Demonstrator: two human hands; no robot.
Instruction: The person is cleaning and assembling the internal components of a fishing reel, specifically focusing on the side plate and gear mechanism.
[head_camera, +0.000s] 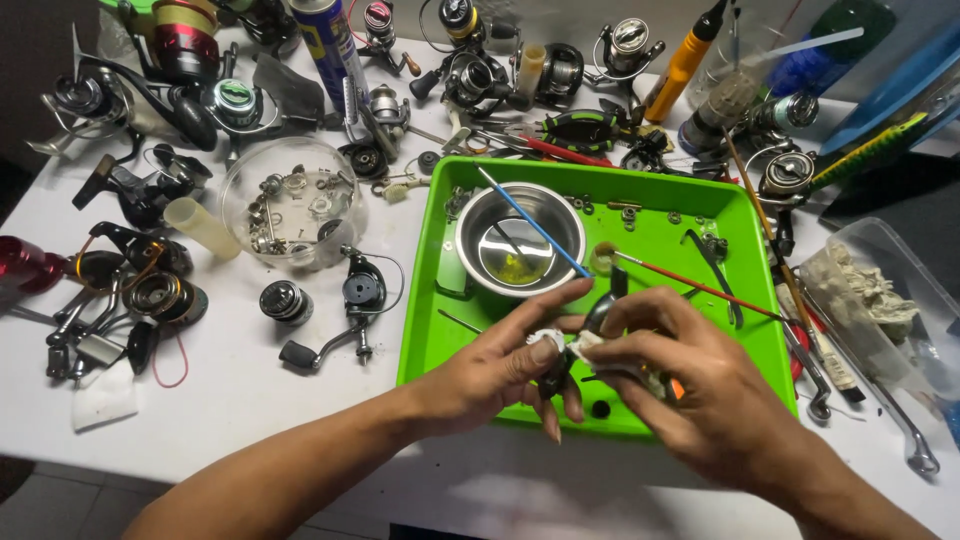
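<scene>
Left hand (500, 365): fingers curled and pinched on a small dark reel part (578, 345) with a scrap of white cloth (545, 338) pressed against it. Right hand (690, 385): fingers closed on the same part from the other side, fingertips meeting those of the left. Part sits between both hands, low over the near edge of the green tray (440, 300). Its shape is largely hidden by fingers and cloth; kind of component cannot be told. An orange speck beneath the right hand is too covered to identify.

Just beyond the hands: steel bowl (520, 245) holding a little yellowish liquid, blue-handled brush (530, 225) leaning in it, red-handled brush (690, 285) lying across the tray floor. Left of the left hand: bare white tabletop (230, 390), a black reel with crank (345, 310), clear bowl of small parts (295, 205). Right of the right hand: wrenches, partly cut off by the frame. Farthest: crowded row of spinning reels (470, 75), spray can (330, 45).
</scene>
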